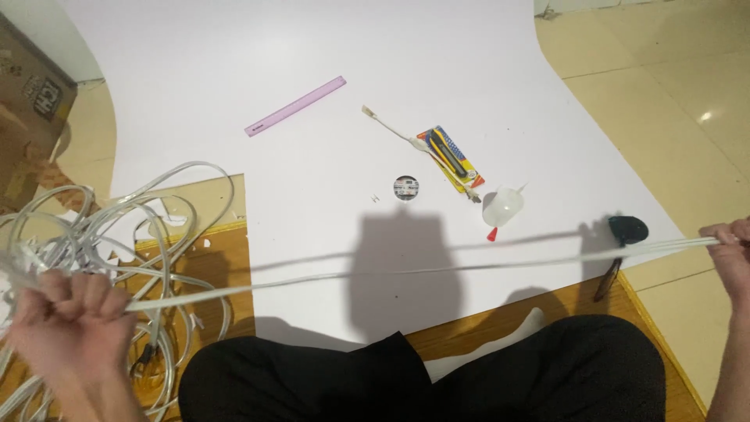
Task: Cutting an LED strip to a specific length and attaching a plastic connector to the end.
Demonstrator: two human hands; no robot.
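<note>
I have the white cable (437, 270) pulled taut across my lap, left hand (66, 324) fisted on it by the coil (117, 234), right hand (730, 254) clenched on its end; measuring looks next, needing the ruler (294, 106).

A cable (406, 271) stretches across the white sheet (234, 62) from the left hand (66, 324) to the right hand (730, 254). The cable tangle (133, 227) lies beside the left hand, partly on a wooden board (211, 266). Beyond the cable lie a ruler (294, 106), a tape roll (406, 187), a packaged utility knife (451, 156) and a funnel (501, 208). A black tool (623, 238) lies near the right hand.
</note>
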